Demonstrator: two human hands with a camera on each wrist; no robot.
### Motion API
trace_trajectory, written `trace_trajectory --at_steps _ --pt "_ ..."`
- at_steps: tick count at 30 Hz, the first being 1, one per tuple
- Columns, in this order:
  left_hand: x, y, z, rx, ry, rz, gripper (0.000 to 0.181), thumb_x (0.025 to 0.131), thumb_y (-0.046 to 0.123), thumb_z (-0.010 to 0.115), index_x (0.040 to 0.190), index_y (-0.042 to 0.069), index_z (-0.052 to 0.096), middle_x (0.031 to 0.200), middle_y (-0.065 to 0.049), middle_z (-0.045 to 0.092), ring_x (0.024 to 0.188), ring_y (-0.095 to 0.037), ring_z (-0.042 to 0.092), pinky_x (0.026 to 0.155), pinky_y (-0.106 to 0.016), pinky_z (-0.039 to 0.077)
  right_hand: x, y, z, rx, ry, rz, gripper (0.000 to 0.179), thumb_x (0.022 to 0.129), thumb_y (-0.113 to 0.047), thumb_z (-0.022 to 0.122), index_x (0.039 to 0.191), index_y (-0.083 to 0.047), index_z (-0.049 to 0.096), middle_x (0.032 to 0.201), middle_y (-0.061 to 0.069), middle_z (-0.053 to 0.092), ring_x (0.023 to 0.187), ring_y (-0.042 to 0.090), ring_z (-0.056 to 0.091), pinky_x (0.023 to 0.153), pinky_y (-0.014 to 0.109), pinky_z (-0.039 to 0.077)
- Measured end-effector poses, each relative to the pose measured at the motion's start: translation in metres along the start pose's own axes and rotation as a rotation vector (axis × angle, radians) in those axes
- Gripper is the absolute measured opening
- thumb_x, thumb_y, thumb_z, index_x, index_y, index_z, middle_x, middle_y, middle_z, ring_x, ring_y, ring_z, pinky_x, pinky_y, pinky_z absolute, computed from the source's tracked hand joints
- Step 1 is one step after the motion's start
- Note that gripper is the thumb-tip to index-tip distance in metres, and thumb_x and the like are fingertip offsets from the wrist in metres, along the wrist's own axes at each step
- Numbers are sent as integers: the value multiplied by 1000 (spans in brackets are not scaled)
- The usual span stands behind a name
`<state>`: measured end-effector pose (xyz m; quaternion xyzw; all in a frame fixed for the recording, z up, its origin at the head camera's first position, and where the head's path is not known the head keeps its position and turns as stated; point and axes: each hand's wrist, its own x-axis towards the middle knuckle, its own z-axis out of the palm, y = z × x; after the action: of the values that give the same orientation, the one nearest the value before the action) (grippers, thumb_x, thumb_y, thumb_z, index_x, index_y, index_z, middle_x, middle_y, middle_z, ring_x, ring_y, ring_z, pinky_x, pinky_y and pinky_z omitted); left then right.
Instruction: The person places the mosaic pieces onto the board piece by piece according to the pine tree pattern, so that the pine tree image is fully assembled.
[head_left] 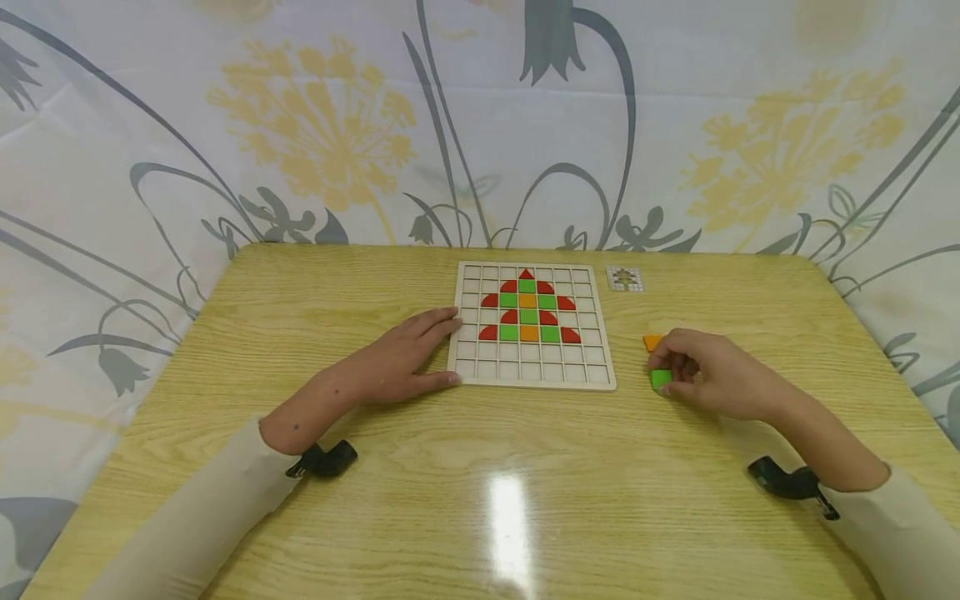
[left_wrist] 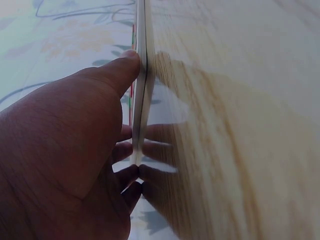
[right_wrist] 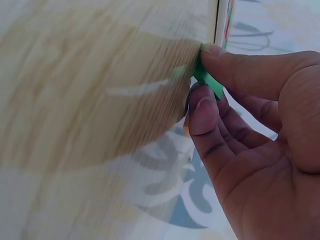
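Note:
A square wooden grid board [head_left: 465, 372] lies on the table, with red, green and orange tiles set in its cells as a tree shape. At its left side my left hand [head_left: 405, 358] touches the edge, fingers extended and thumb [left_wrist: 127, 60] near the front corner. To the right of the board, my right hand [head_left: 716, 375] pinches a green square tile [head_left: 661, 379] between thumb and fingers, low over the tabletop. In the right wrist view the green tile [right_wrist: 210, 82] is tilted and partly covered by the thumb. Just beyond the fingers lies an orange tile [head_left: 652, 342], partly hidden by the hand.
A small pattern card [head_left: 625, 279] with a tree picture lies by the board's upper right corner. Behind the wooden table [head_left: 375, 500] hangs a floral cloth [head_left: 480, 125]. Black wrist devices are strapped at both sleeves.

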<state>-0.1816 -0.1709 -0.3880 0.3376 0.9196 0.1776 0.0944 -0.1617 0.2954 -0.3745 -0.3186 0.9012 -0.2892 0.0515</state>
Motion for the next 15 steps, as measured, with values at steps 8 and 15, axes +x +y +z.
trace_trajectory --at_steps 8,15 --pt "0 0 -1 -3 -3 -1 84 106 51 62 169 9 26 176 -10 20 162 -33 20 129 -53 25 6 -6 0 -6 -14 19 21 94 3 77 103 -13 68 93 1 70 82 5 62 69 25 56" --pt "0 0 -1 4 -5 2 84 106 51 63 169 9 27 176 -11 20 162 -33 20 129 -52 25 17 -15 3 -16 4 27 22 93 3 78 100 -15 68 88 -9 64 78 6 59 67 26 53"
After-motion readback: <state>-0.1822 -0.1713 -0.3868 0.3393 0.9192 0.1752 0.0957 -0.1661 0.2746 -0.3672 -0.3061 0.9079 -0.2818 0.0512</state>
